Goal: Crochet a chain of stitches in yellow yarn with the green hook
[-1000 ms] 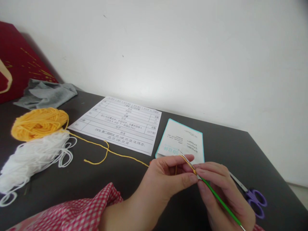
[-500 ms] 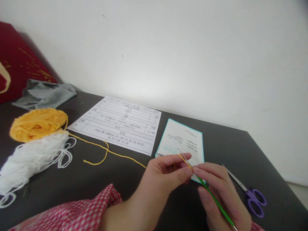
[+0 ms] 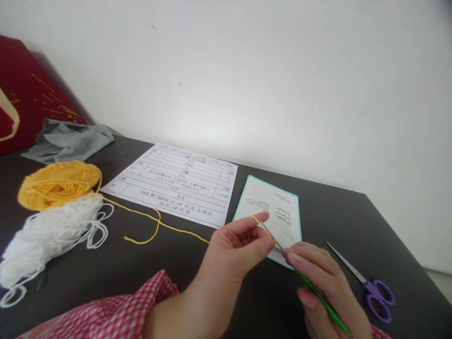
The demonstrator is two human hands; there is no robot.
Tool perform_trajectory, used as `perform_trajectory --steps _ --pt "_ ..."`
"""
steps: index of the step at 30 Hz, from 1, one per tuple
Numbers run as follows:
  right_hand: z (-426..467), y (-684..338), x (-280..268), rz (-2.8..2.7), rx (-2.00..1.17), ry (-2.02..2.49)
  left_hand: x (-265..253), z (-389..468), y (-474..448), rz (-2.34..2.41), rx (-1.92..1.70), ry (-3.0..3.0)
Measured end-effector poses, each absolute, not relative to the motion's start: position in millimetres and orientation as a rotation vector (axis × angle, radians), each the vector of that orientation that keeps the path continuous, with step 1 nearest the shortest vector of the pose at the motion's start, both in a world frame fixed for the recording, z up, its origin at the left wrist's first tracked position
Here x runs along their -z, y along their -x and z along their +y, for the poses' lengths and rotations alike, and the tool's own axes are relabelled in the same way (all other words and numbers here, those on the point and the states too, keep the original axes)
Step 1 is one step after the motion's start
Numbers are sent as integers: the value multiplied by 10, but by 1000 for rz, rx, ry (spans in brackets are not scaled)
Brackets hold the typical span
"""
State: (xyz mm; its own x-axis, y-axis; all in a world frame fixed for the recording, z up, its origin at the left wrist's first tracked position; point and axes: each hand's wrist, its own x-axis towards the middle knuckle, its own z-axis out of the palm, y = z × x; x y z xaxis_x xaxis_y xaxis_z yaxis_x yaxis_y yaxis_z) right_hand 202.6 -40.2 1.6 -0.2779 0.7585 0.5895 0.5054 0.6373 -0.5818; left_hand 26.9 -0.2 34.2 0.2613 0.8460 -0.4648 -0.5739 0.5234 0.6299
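My left hand [image 3: 229, 263] pinches yellow yarn [image 3: 270, 237] between thumb and fingers, with a strand passing over the raised index finger. In my right hand [image 3: 328, 282] is a crochet hook [image 3: 319, 295] with a green handle and a thin metal shaft. The shaft points up and to the left, its tip by my left index finger, and yellow yarn lies around it at my left thumb. From my left hand the yarn runs left across the table to a yellow yarn ball [image 3: 60, 184]. Any finished stitches are hidden or too small to make out.
A white yarn skein [image 3: 49, 240] lies below the yellow ball. A printed sheet [image 3: 176, 183] and a blue-edged card [image 3: 261, 200] lie behind my hands. Purple-handled scissors [image 3: 374, 289] sit at the right. Grey cloth [image 3: 70, 141] and a red bag [image 3: 28, 94] are at the back left.
My left hand has shifted slightly left, and my right hand has moved back from it. More of the hook's metal shaft now shows between the two hands.
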Motion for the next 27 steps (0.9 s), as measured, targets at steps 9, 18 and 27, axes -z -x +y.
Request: perform_trajectory --steps 9,18,27 --pt "-204 -1919 -33 -1249 -1075 882 -351 31 -269 943 -1026 -510" --pt "-119 -2052 -136 -1252 -1095 874 -272 -5 -364 955 -1097 -663" --pt "-115 -2190 -244 -1463 -964 846 -233 -27 -358 951 -1056 -825"
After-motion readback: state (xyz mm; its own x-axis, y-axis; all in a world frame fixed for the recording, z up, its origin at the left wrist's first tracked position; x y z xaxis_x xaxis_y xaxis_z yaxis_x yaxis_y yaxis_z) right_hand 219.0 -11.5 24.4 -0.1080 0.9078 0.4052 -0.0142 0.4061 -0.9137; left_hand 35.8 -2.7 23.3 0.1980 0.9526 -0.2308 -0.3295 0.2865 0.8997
